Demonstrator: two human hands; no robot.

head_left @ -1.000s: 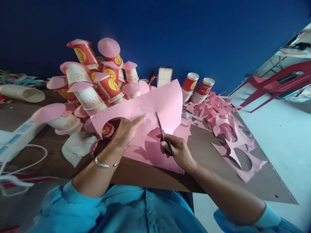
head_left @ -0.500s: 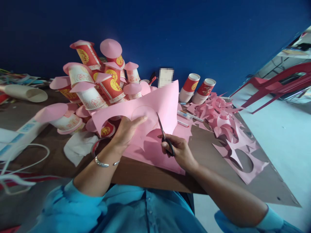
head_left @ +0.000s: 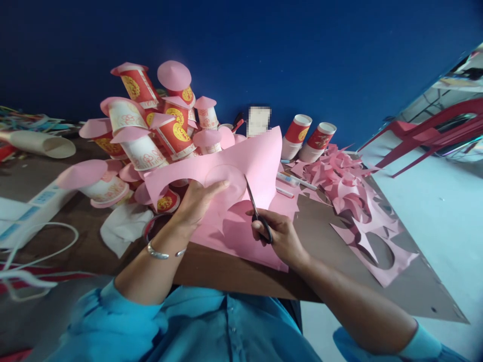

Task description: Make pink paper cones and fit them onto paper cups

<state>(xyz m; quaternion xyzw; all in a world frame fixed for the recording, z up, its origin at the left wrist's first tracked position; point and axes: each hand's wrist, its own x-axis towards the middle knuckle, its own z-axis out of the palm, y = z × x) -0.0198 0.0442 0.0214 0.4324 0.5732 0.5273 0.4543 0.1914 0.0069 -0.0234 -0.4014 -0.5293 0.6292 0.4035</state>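
Note:
My left hand (head_left: 199,201) grips a large pink paper sheet (head_left: 260,156), its thumb on top beside a faint drawn circle and its other fingers hidden underneath. A round piece is cut out of the sheet's left edge. In my right hand (head_left: 277,231) is a pair of black-handled scissors (head_left: 251,196), fingers through the handles. The blades point up and away, lying at the sheet near the right side of the drawn circle. More pink paper (head_left: 271,254) lies on the table below the raised sheet.
Several red and white paper cups with pink cone tops (head_left: 175,136) are piled at the left. Two cup stacks (head_left: 298,133) stand at the back. Pink scraps (head_left: 347,176) and markers (head_left: 285,192) lie right. A white power strip (head_left: 33,211) and a red chair (head_left: 426,130) flank the table.
The right part of the raised pink sheet has shifted slightly to the right. Both hands keep nearly the same positions and grips.

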